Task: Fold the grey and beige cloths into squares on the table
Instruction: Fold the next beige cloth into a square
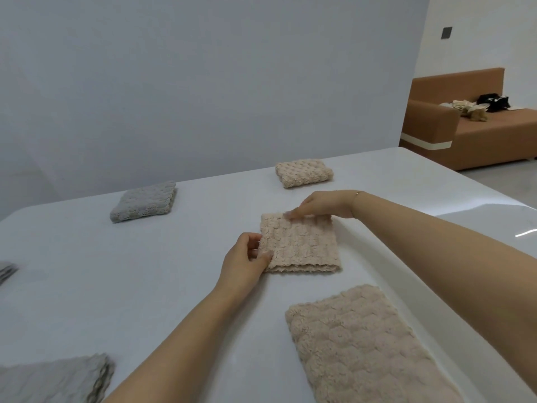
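Note:
A beige cloth folded into a square point(305, 247) lies in the middle of the white table point(145, 286). My left hand point(247, 258) pinches its near left edge between thumb and fingers. My right hand point(322, 206) pinches its far edge with the fingertips. Another folded beige square point(303, 173) sits at the far edge. A folded grey square point(145, 202) lies at the far left. A larger beige cloth point(366, 347) lies unfolded or half-folded near me on the right. A grey cloth point(55, 379) lies at the near left corner.
A sliver of another grey cloth point(7, 270) shows at the left edge. The table's right edge runs diagonally past my right arm. Beyond it stands a brown sofa point(476, 132) with clothes on it. A plain wall backs the table.

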Available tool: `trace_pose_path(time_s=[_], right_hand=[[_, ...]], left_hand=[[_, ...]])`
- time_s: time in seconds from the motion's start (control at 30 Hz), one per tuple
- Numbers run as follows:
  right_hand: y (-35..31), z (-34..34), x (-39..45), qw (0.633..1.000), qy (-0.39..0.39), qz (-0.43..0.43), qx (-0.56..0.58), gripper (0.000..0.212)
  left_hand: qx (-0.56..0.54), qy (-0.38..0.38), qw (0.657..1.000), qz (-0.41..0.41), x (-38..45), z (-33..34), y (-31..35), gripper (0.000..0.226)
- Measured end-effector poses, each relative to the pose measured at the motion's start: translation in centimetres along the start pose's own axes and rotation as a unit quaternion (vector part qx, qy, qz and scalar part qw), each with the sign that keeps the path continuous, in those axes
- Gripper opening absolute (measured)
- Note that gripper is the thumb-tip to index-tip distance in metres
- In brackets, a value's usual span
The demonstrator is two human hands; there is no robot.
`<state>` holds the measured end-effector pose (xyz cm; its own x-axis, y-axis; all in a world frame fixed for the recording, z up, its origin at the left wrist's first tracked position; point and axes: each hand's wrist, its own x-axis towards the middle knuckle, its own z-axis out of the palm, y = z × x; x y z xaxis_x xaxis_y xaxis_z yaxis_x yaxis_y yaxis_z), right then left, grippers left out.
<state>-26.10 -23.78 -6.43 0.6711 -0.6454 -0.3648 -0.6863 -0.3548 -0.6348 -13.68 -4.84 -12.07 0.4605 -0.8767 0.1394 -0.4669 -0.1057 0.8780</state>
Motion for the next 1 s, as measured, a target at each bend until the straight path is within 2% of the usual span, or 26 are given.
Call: trace_pose_path(time_s=[0.1, 0.2, 0.3, 0.4, 0.57, 0.73, 0.83, 0.93, 1.0], right_hand=[[0.3, -0.5, -0.2, 0.998, -0.058, 0.018, 0.033, 0.037], [1.7, -1.1, -1.5, 0.995, -0.048, 0.020, 0.091, 0.028], [4.5, -2.4, -3.1, 0.983, -0.025, 0.030, 0.177, 0.035], [8.2, -4.2, -4.9, 0.971, -0.014, 0.054, 0.234, 0.042], [15.0, -8.0, -8.8, 0.945, 0.091, 0.102, 0.297, 0.042], [20.4, -10.3, -11.2, 0.922, 0.192, 0.140, 0.307, 0.052], [22.5, -11.3, -11.6, 0.917, 0.259, 0.153, 0.261, 0.055], [23.8, -12.2, -12.3, 0.918, 0.293, 0.172, 0.206, 0.057], [24.4, -12.7, -12.7, 0.914, 0.312, 0.185, 0.182, 0.067]], left_hand=[[-0.002, -0.011, 1.000, -0.006, 0.3, 0.1, 0.1, 0.032], [-0.022, -0.047, 0.998, -0.023, 0.9, 0.6, 0.9, 0.041], [-0.023, -0.085, 0.996, -0.018, 1.9, 2.0, 2.5, 0.046], [0.036, -0.109, 0.993, 0.015, 3.1, 4.7, 4.2, 0.049], [0.181, -0.166, 0.967, 0.071, 4.4, 10.9, 6.7, 0.055], [0.369, -0.206, 0.901, 0.101, 5.0, 15.6, 7.4, 0.057], [0.413, -0.247, 0.874, 0.071, 5.4, 16.8, 6.9, 0.057], [0.424, -0.250, 0.868, 0.067, 5.7, 16.7, 6.7, 0.057], [0.427, -0.248, 0.867, 0.069, 5.7, 16.6, 6.8, 0.057]])
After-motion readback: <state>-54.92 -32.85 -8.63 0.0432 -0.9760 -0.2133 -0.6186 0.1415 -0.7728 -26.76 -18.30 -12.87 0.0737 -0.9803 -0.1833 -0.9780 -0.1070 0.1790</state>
